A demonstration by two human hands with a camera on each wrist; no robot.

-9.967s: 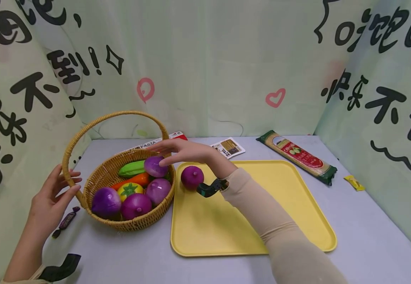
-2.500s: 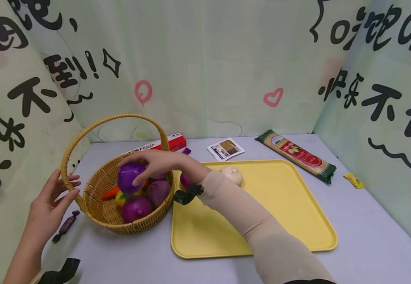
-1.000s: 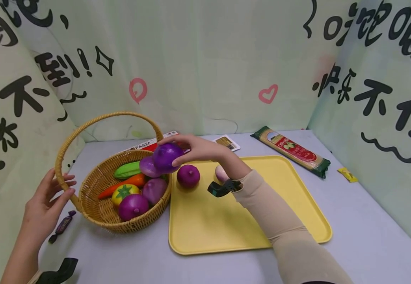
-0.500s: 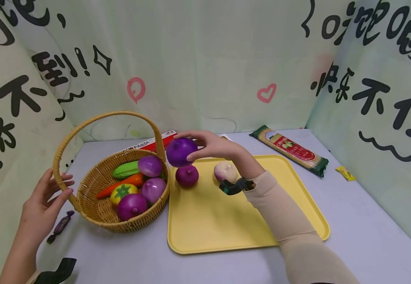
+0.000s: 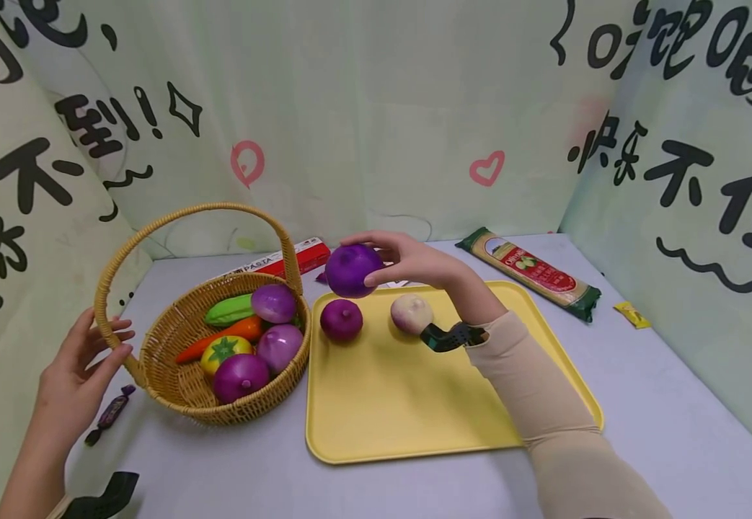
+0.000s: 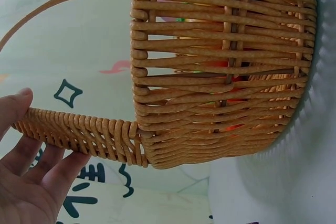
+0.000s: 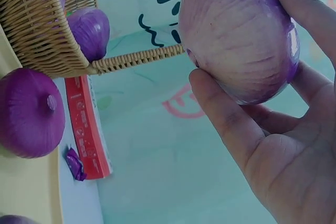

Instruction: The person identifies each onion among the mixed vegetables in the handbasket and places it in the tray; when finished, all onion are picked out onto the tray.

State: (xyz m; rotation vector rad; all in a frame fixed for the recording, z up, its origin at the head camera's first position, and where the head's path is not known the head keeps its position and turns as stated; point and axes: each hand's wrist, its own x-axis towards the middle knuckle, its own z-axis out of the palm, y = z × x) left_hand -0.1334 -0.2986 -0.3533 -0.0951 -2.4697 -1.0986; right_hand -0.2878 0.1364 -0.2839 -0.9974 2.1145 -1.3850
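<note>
My left hand (image 5: 80,367) holds the wicker basket's arched handle (image 5: 112,288) low on its left side; in the left wrist view thumb and fingers lie on either side of it. My right hand (image 5: 408,263) grips a purple onion (image 5: 353,270) above the far left part of the yellow tray (image 5: 414,404). The right wrist view shows this onion's paler underside (image 7: 236,40). Inside the basket (image 5: 181,375) are three purple onions (image 5: 241,377), a carrot (image 5: 223,339), a green ridged vegetable (image 5: 229,310) and a yellow, green-topped vegetable (image 5: 225,353). On the tray sit a dark purple onion (image 5: 341,320) and a whitish one (image 5: 411,314).
Behind the basket lies a red and white pasta box (image 5: 311,254). A green-ended noodle packet (image 5: 528,272) lies beyond the tray's far right corner, with a yellow wrapped sweet (image 5: 632,315) near it. One dark wrapped candy (image 5: 111,414) lies left of the basket.
The whitish onion came onto the tray. Since then my right hand has taken a purple onion from the basket's left side and carried it right, over the tray. My left hand keeps its hold.
</note>
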